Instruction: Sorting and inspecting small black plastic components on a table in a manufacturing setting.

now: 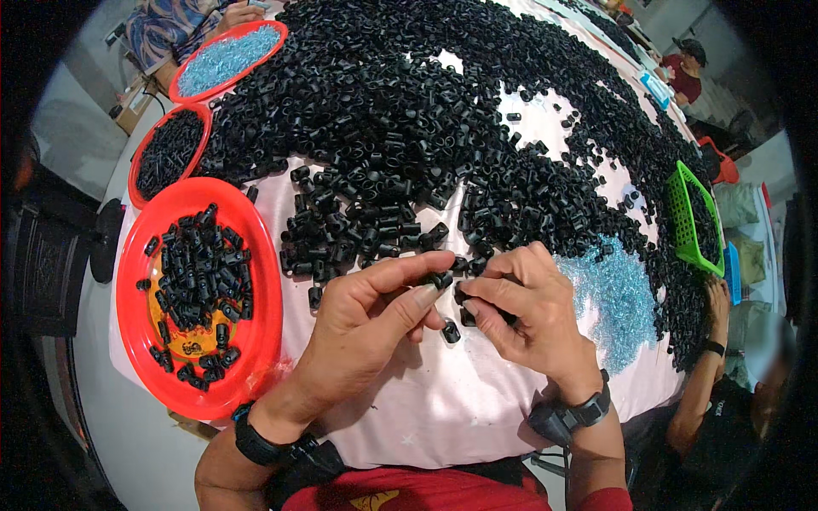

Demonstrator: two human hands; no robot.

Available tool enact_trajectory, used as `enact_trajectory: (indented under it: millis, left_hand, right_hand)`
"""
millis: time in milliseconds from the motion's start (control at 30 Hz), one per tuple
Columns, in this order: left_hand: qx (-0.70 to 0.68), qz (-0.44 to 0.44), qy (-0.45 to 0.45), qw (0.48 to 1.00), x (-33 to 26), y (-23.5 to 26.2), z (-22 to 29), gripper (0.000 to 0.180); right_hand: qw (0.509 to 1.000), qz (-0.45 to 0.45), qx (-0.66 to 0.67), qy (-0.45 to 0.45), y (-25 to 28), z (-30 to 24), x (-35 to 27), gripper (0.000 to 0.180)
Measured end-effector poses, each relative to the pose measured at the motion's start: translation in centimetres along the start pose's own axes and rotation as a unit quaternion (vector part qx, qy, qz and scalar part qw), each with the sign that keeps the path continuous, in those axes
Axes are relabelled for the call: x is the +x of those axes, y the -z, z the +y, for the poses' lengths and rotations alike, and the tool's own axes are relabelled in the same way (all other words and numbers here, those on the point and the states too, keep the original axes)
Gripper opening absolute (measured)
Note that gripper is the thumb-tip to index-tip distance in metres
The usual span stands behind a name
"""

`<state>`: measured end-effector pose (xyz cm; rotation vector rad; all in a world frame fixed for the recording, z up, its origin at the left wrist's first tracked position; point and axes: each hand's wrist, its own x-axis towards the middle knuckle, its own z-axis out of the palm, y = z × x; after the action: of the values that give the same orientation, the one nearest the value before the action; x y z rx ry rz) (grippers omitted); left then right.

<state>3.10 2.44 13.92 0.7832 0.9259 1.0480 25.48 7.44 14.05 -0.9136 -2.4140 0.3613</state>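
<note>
My left hand (371,311) pinches a small black tubular plastic part (442,279) between thumb and forefinger. Just across from it, my right hand (535,311) has its thumb and fingers closed on another small black piece (461,294), mostly hidden by the fingertips. The two pieces are close together but look apart. Below the fingertips, a loose black part (451,331) lies on the pale pink tablecloth (409,409). Beyond my hands spreads a large heap of the same black parts (366,128).
On the left stand a red oval tray (130,298) with black parts, a red bowl (136,175) of thin black pieces and a red dish (279,38) of clear bluish pieces. A bluish pile (615,302) and green basket (682,204) are right. Other people sit around the table.
</note>
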Motion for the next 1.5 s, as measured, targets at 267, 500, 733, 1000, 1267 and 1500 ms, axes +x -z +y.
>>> enact_trajectory:
  millis: [267,500,733,1000,1267,1500]
  left_hand:
    - [-0.011,0.035,-0.005,0.999,-0.1,-0.7,-0.6,0.030]
    - [0.019,0.015,-0.011,1.000,0.0,-0.4,-0.6,0.030]
    - [0.009,0.019,0.010,1.000,0.1,-0.9,-0.8,0.030]
    - [0.017,-0.007,-0.008,1.000,0.3,-1.0,-1.9,0.027]
    - [0.049,0.008,-0.027,0.998,0.2,-1.1,-2.1,0.022]
    - [0.006,0.030,-0.032,0.999,0.3,-1.7,-2.2,0.019]
  right_hand:
    - [1.000,-0.007,-0.004,-0.016,-0.5,-1.1,0.3,0.018]
    - [0.998,-0.039,0.038,-0.036,-0.5,-0.8,0.1,0.021]
    - [0.957,0.083,0.229,-0.158,-0.4,-0.9,-0.4,0.016]
    - [0.962,0.052,0.245,-0.105,0.0,-1.3,-0.3,0.019]
    - [0.969,0.045,0.227,-0.090,0.0,-1.3,-0.5,0.020]
    - [0.956,0.065,0.253,-0.133,-0.2,-1.2,-0.9,0.019]
